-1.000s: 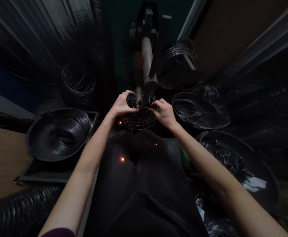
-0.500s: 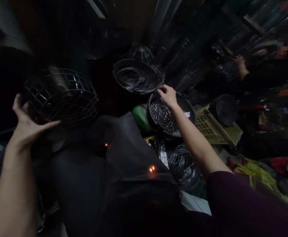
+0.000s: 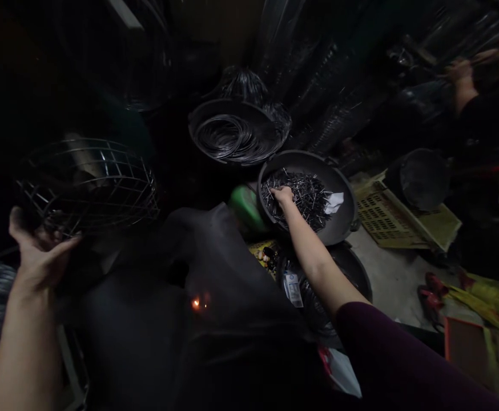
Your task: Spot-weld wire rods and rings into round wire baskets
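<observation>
My left hand [image 3: 41, 245] is at the near left end of a round wire basket [image 3: 133, 197], its fingers behind the wires and its thumb stretched along the lower edge. The basket is tilted, and the dark hides part of the grip. My right hand [image 3: 284, 196] reaches into a black round basin [image 3: 341, 225] on the right. Its fingers are bent down into a heap of short metal wire pieces [image 3: 312, 197], and the fingertips are partly lost among them. A crumpled white paper [image 3: 334, 202] lies beside the heap.
Behind the basin, another pan [image 3: 198, 117] holds coiled wire [image 3: 224, 137]. Small glowing sparks [image 3: 196, 303] show on the dark sheet [image 3: 232, 285] before me. A green object [image 3: 246, 208] sits beside the basin, a yellow crate [image 3: 380, 214] to its right. A co-worker's hand [image 3: 461, 71] is at upper right.
My right hand has gone from above the basin's far rim down into the wire pieces. My left hand and the wire basket have shifted left and lower in view. The sparks have changed place.
</observation>
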Demonstrator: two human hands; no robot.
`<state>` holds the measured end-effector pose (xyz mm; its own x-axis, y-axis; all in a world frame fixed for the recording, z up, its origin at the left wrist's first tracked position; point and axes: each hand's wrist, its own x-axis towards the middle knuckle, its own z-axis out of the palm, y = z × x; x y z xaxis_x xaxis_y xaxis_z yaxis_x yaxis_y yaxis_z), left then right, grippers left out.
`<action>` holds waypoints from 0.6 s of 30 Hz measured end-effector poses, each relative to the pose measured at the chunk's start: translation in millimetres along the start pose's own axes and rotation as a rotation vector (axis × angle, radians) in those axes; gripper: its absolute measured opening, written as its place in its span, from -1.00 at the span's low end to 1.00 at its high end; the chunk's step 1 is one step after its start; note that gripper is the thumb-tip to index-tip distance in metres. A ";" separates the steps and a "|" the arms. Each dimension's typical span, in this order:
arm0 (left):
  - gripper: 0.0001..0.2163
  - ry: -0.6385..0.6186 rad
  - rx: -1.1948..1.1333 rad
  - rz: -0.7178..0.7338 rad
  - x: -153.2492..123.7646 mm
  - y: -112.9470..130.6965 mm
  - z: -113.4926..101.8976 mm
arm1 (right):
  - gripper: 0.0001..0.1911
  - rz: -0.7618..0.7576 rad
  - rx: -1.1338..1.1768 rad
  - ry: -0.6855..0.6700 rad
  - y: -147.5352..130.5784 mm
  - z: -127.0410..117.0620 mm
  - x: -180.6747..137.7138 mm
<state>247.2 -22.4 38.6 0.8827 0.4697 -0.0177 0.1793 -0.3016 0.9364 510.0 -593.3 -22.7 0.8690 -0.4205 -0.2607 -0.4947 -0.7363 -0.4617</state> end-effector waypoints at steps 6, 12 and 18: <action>0.13 -0.011 -0.036 0.015 -5.6 3.8 1.9 | -0.68 -0.132 0.205 0.150 -7.1 -15.6 21.0; 0.12 -0.010 -0.071 0.044 -6.1 1.9 2.8 | -0.71 -0.243 0.266 0.186 -12.8 -31.6 36.3; 0.21 0.003 -0.049 0.019 -3.3 -8.1 -1.9 | -0.61 -0.289 0.137 0.143 -7.1 -32.1 32.6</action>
<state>242.0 -19.9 31.6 0.8842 0.4671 0.0011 0.1411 -0.2695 0.9526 541.9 -618.8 -0.7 0.9593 -0.2820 0.0143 -0.2149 -0.7620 -0.6109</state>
